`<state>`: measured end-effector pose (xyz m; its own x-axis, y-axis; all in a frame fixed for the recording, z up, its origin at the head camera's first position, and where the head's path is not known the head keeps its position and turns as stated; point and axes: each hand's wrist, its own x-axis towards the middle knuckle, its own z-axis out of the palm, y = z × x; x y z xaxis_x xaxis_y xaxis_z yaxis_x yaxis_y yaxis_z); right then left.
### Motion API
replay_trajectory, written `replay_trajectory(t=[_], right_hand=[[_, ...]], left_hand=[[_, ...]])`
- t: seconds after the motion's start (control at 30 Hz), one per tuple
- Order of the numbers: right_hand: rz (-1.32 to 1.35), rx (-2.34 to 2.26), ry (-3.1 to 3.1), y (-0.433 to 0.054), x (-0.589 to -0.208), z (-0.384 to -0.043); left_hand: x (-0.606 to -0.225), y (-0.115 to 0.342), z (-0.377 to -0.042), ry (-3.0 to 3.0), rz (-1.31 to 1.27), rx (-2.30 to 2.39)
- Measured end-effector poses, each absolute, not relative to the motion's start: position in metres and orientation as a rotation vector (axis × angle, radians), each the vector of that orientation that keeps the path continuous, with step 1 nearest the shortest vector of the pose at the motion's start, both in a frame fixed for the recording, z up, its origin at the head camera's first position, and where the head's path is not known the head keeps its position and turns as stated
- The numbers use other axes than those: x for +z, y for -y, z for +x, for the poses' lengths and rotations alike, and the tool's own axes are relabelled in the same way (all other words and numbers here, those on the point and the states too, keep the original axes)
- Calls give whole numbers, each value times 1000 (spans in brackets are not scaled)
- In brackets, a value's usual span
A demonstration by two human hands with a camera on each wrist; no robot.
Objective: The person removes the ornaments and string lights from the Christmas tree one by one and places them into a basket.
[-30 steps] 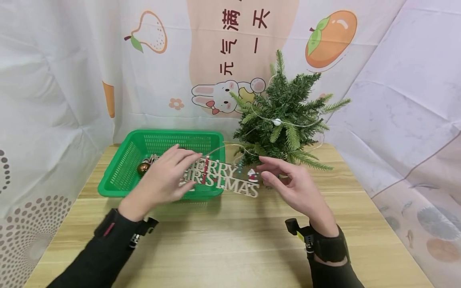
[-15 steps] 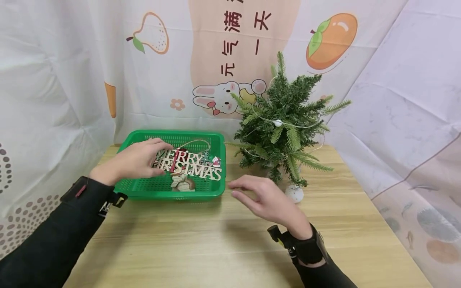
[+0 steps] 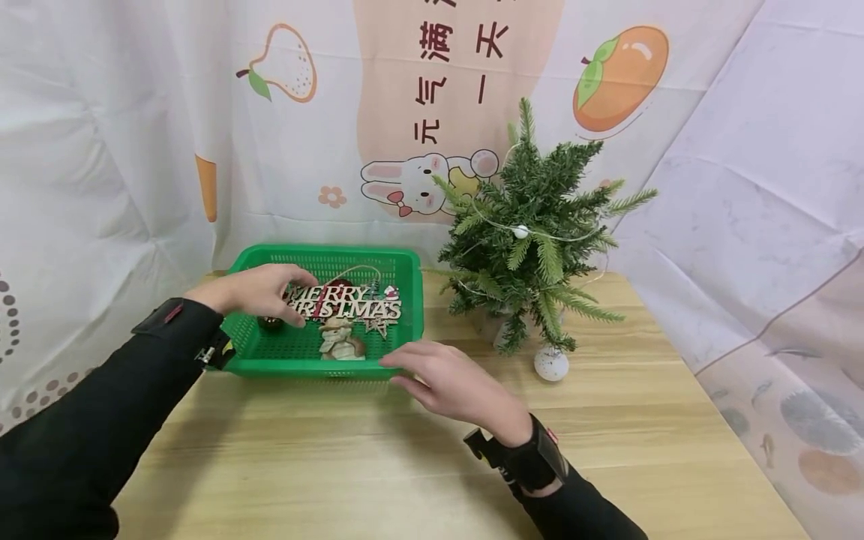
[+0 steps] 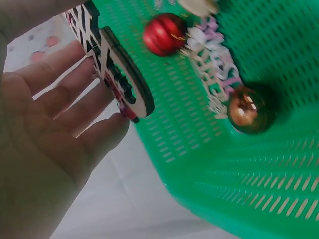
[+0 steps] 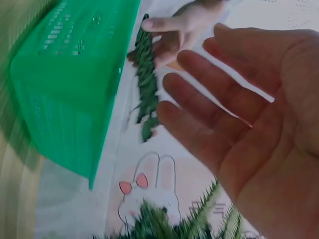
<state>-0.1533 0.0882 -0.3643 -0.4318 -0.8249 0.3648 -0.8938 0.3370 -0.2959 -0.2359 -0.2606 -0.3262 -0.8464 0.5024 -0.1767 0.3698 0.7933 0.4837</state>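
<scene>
White printed fabric (image 3: 283,172) hangs behind a pale wood-grain tabletop (image 3: 378,480). From the person's place, a green basket (image 3: 270,367) sits at 11 o'clock and a small tree (image 3: 526,232) at 1 o'clock. Over the basket is a cut-out "Merry Christmas" sign (image 3: 346,309) with a cord loop (image 3: 364,267) on top. It looks thin, light and stiff, probably wood; its narrow letters could snap, so the loop or an end seems the safest hold. The left hand (image 3: 266,289) has a narrow grip, thumb and fingers pinching the sign's 9 o'clock end. The right hand (image 3: 448,379) holds nothing, fingers extended, near the basket's 5 o'clock corner; whether it touches the rim is unclear.
</scene>
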Motion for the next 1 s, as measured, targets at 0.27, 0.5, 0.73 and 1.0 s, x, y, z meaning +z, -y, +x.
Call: replay_trajectory(t=[0.27, 0.5, 0.73, 1.0], right_hand=[[1511, 417, 2580, -72, -379, -153], [1482, 330, 2610, -67, -383, -155], [1478, 328, 2589, -65, -385, -153], [1486, 336, 2617, -66, -385, -154]], left_hand=[[-332, 242, -259, -2582, 598, 403], [-342, 229, -268, -2513, 460, 295], [-352, 225, -272, -2466, 447, 228], [-361, 223, -275, -2463, 398, 123]])
